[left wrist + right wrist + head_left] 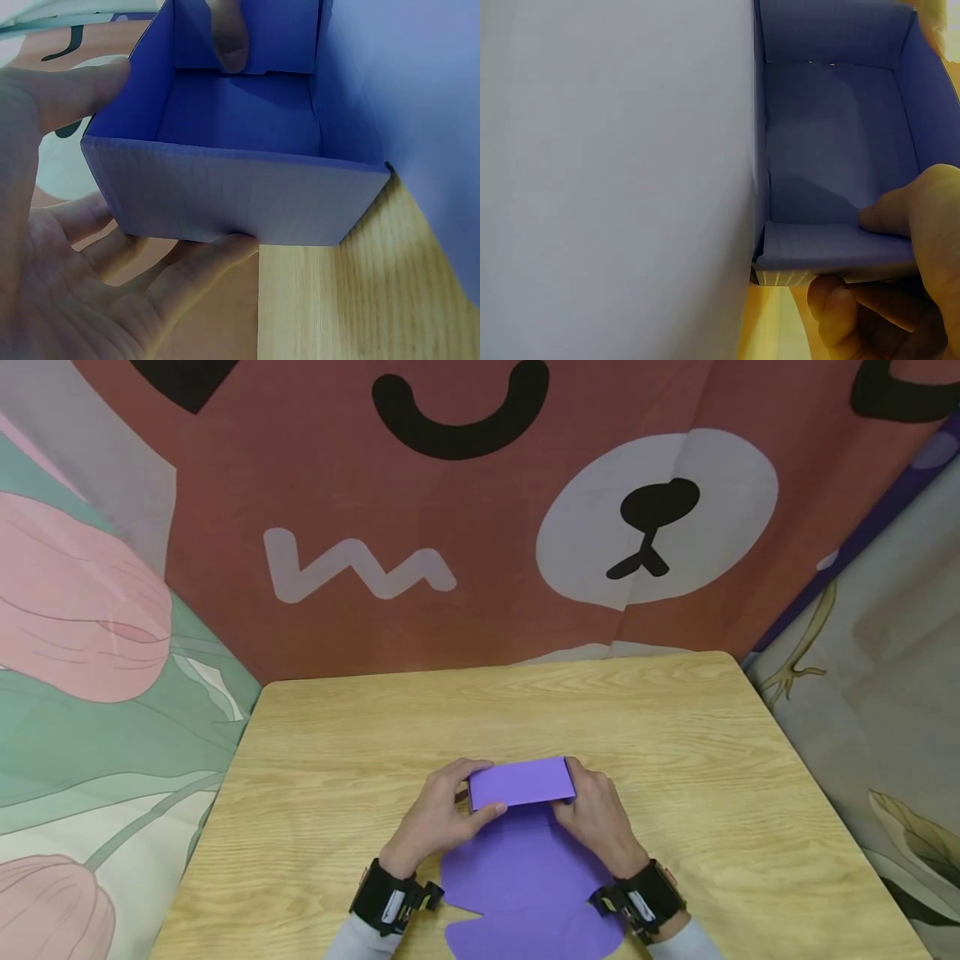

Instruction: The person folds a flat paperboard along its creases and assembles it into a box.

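Observation:
A purple cardboard box (521, 782) is held in both hands over the table, its lid flap (532, 860) hanging unfolded toward the person. The left hand (438, 810) holds the left end; in the left wrist view its thumb lies at the rim and its fingers reach under the end wall (232, 195). At the other end, the right hand (596, 814) pinches the end wall (832, 247), thumb inside and fingers outside. The box floor (825, 142) shows bare in the right wrist view.
The wooden table (337, 735) has its far edge against a brown cloth (480, 635) with a bear print. Patterned cloths hang on the left (90, 743) and right (885, 677). Both wrists wear black camera straps (382, 897).

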Motion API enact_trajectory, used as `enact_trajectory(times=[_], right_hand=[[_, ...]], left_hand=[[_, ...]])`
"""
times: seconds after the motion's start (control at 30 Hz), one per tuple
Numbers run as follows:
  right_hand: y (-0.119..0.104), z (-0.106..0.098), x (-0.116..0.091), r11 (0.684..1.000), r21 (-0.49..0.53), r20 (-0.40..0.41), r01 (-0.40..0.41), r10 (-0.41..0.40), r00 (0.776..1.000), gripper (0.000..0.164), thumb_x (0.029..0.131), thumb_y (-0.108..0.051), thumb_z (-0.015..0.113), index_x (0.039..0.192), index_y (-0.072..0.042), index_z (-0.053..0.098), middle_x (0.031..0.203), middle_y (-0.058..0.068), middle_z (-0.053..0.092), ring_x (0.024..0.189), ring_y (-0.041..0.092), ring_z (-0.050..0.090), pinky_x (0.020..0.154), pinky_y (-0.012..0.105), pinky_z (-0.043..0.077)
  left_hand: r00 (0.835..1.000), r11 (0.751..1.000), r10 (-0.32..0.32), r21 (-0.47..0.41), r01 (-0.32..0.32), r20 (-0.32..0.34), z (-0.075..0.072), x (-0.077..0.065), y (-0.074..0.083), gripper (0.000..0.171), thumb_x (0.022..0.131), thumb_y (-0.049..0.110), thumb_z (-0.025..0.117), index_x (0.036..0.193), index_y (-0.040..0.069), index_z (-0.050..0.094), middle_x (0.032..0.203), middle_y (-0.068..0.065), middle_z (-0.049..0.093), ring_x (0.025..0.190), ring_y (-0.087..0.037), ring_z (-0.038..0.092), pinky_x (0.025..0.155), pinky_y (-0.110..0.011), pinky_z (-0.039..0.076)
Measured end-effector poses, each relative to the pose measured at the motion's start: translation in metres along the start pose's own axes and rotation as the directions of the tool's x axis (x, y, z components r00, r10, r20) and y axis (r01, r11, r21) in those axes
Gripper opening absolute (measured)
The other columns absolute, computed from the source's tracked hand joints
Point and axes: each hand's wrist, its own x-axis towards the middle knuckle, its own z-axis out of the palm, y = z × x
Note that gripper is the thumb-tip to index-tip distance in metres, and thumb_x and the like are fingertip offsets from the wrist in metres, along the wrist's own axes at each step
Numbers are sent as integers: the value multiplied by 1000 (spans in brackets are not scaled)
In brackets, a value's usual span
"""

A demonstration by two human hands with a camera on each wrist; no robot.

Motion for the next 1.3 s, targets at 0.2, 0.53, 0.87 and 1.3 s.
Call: enact_trajectory(times=[0.2,0.53,0.87,1.3], right_hand=[[1,0,0,1000,13,4,-9,9,1000,34,66,-12,67,99,-8,57,77,10,67,65,20,65,49,31,49],[1,1,0,1000,21,2,-11,11,1000,37,65,-9,66,101,-5,57,80,11,67,68,20,65,51,31,50],[1,1,-1,1000,14,-13,-21,21,1000,38,62,-7,68,99,-5,58,79,10,67,67,19,64,51,30,49],[0,3,1,999,33,-23,-16,16,1000,39,60,-5,68,98,-6,58,79,10,67,69,20,65,53,30,51]], left_hand=[[1000,1000,8,1,-8,-8,0,0,0,58,75,46,68,125,21,50,115,11,52,104,-8,52,80,-25,48],[1000,1000,-6,14,7,-10,0,1,1,58,75,47,67,124,22,50,116,11,51,105,-7,51,81,-27,48],[1000,1000,13,16,-13,-9,0,2,2,59,75,47,67,124,19,51,116,9,52,106,-8,51,82,-24,47],[999,999,32,35,-31,-33,1,2,-2,57,75,47,68,122,21,52,113,10,53,103,-7,53,80,-26,49]])
